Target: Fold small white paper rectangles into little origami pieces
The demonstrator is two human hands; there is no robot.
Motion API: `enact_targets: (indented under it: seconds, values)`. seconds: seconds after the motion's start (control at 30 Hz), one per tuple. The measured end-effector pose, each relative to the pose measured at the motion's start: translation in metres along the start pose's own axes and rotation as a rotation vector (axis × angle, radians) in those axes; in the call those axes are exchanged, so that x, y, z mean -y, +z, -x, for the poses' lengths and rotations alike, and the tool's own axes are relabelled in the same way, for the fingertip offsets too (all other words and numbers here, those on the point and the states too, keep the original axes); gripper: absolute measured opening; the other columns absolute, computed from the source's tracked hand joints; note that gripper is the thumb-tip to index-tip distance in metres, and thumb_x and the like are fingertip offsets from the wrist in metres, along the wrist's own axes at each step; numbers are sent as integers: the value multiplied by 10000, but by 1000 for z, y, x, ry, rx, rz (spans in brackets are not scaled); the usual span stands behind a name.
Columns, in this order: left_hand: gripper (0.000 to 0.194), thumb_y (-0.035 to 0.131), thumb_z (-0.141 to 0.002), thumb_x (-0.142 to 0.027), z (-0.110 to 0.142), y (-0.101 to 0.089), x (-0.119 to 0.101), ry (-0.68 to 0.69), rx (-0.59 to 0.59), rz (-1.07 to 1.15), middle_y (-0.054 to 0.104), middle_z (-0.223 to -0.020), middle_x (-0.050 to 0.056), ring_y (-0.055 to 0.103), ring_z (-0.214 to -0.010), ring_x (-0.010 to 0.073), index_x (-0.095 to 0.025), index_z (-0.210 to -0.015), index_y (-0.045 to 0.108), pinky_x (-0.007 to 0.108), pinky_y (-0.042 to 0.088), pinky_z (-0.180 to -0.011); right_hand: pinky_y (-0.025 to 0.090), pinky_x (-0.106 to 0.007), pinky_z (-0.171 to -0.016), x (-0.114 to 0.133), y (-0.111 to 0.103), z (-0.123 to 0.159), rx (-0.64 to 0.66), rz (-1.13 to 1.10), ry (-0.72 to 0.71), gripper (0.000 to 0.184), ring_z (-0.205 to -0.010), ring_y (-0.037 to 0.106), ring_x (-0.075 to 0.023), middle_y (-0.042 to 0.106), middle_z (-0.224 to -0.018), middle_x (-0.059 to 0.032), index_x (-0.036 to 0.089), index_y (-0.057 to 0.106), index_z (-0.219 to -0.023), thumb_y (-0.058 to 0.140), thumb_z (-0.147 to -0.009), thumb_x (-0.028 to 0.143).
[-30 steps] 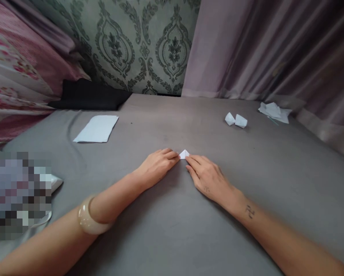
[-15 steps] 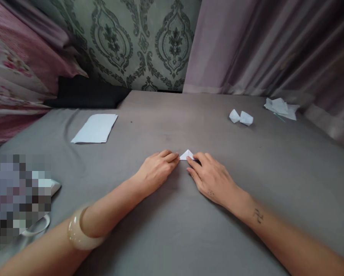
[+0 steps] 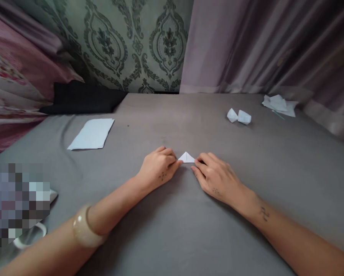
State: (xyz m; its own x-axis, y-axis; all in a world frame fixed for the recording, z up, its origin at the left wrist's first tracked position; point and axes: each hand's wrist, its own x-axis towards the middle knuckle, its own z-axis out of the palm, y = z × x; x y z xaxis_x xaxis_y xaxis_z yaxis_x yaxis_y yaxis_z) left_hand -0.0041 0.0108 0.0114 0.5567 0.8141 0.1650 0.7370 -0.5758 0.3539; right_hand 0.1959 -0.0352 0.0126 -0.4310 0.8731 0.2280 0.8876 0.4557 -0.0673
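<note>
A small white folded paper (image 3: pixel 186 157), triangular with a crease down its middle, lies on the grey cloth between my two hands. My left hand (image 3: pixel 159 165) pinches its left corner, the thumb on top and the fingers curled behind. At the right corner, the bent fingertips of my right hand (image 3: pixel 216 174) hold the paper's edge. The right thumb sits just below and nearer to me. My fingers cover both ends of the paper.
A stack of white paper (image 3: pixel 91 134) lies left, before a black cloth (image 3: pixel 85 99). Two folded paper pieces (image 3: pixel 244 117) stand right, with loose paper scraps (image 3: pixel 279 104) beyond. A blurred-out object (image 3: pixel 13 203) sits near left. Curtains (image 3: pixel 232 46) hang behind.
My left thumb has come onto the paper's left corner. My right index finger has slid off the paper's middle to its right corner. The view has shifted slightly.
</note>
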Motion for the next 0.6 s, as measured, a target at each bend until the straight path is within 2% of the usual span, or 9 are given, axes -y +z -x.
enact_targets:
  seconds: [0.07, 0.13, 0.2, 0.3, 0.37, 0.47, 0.53, 0.6]
  values:
    - [351, 510, -865, -449, -13, 6, 0, -118, -24, 63, 628, -830, 57, 555, -830, 200, -184, -686, 656, 297, 444, -674, 440, -332, -684, -1, 3, -2, -38, -12, 14, 307, -813, 539, -206, 620, -852, -89, 157, 680, -840, 411, -944, 260]
    - [280, 609, -790, -454, -23, 11, -1, -204, -13, 144, 602, -810, 48, 548, -804, 195, -179, -776, 659, 306, 439, -707, 436, -317, -692, -2, 7, -3, -68, -43, 33, 309, -818, 538, -193, 621, -846, -78, 164, 670, -795, 416, -946, 252]
    - [242, 631, -771, -418, -29, 14, -2, -267, 19, 196, 595, -838, 46, 542, -840, 201, -192, -849, 671, 333, 429, -769, 435, -305, -709, -4, 10, -3, -91, -83, 62, 266, -830, 535, -185, 619, -862, -67, 170, 653, -789, 447, -936, 250]
    - [252, 662, -735, -420, -28, 17, -5, -329, 4, 217, 586, -898, 54, 520, -914, 226, -206, -866, 676, 376, 398, -823, 434, -293, -713, -8, 12, -3, -133, -159, 106, 186, -858, 534, -184, 616, -886, -58, 180, 622, -807, 493, -915, 259]
    - [235, 669, -729, -402, -23, 20, -7, -326, -32, 282, 586, -871, 41, 521, -882, 209, -192, -835, 659, 356, 392, -806, 435, -298, -725, -11, 15, -4, -157, -229, 129, 137, -865, 538, -187, 618, -885, -53, 188, 604, -813, 526, -896, 264]
    - [208, 651, -754, -369, -15, 24, -10, -249, -49, 508, 553, -706, -10, 499, -694, 141, -170, -793, 604, 265, 384, -674, 446, -314, -754, -16, 22, -6, -202, -407, 182, 74, -854, 560, -186, 628, -883, -49, 194, 594, -866, 596, -841, 264]
    - [191, 637, -775, -351, -12, 24, -14, -173, -73, 629, 538, -666, -25, 462, -626, 116, -170, -778, 575, 238, 360, -615, 459, -310, -761, -20, 26, -9, -234, -591, 226, 199, -852, 585, -174, 640, -929, -49, 203, 595, -992, 629, -803, 254]
    - [146, 632, -789, -302, -10, 22, -20, -92, -157, 651, 577, -725, -13, 475, -668, 114, -175, -769, 564, 241, 363, -654, 469, -298, -758, -22, 26, -10, -249, -789, 233, 291, -870, 603, -165, 650, -986, -48, 216, 604, -1062, 645, -779, 267]
